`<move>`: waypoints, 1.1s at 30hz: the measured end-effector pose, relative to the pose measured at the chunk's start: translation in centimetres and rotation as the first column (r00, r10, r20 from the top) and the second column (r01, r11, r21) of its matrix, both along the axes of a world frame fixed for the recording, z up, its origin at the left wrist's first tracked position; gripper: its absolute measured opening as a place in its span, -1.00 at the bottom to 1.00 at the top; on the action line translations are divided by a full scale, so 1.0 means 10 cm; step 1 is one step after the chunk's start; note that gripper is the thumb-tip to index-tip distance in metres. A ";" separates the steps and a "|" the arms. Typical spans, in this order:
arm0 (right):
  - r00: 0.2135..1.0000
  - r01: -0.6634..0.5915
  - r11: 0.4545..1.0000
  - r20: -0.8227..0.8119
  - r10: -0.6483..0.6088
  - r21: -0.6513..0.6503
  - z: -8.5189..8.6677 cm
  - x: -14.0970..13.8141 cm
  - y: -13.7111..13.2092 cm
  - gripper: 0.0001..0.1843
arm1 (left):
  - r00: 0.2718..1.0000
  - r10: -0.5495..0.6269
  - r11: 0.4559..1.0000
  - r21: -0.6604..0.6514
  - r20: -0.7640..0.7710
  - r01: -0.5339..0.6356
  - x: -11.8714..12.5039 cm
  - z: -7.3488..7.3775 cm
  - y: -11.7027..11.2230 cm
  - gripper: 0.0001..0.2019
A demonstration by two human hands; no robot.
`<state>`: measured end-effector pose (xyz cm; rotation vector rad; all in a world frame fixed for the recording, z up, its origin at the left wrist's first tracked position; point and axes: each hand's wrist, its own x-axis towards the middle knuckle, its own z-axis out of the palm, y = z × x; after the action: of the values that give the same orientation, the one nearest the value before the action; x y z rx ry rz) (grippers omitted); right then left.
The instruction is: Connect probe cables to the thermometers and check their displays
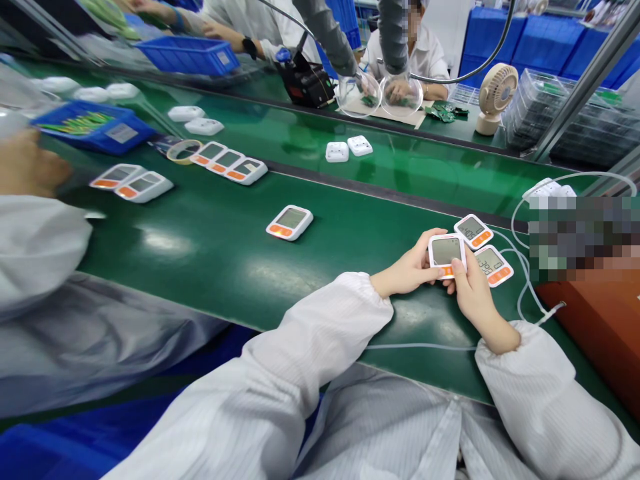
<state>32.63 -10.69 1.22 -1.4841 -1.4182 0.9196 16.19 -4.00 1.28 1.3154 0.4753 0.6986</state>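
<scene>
A person in white sleeves holds a small white device (447,251) with a grey screen and orange buttons, raised at the right side of a green table (345,243); the left hand (407,270) pinches its left side, thumb on the lower front edge by the buttons and fingers curled behind; the right hand (471,293) grips its right side, thumb pressed against the lower right of the front, the fingers behind it mostly hidden; just beyond and beside the hands lie two similar devices (494,267), both with digits on their screens; pale tubing (524,283) loops beside them, near an orange-brown box (595,327) at the right edge; a lone device (289,222) lies face up mid-table, well apart from the hands; farther left are a row of three devices (230,163), a roll of tape (177,153), an overlapping pair of devices (131,183) and a blue bin (120,133); at the left edge is a co-worker's blurred hand (30,167), its fingers too smeared to tell; across the table, a beige fan (498,93) stands near another seated worker (430,57).
</scene>
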 end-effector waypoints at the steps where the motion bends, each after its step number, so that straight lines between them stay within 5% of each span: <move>1: 1.000 0.000 1.000 0.002 0.000 0.001 0.00 0.00 0.00 -0.42 | 1.000 0.001 1.000 -0.002 -0.001 -0.001 0.00 0.00 0.00 -0.25; 33: 1.000 -0.008 1.000 0.003 0.008 -0.003 0.00 0.00 0.00 -0.40 | 1.000 -0.001 1.000 0.020 -0.005 0.001 0.00 -0.01 0.00 -0.25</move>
<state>32.65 -10.68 1.23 -1.4837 -1.4258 0.9250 16.16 -3.98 1.20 1.3359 0.4724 0.7012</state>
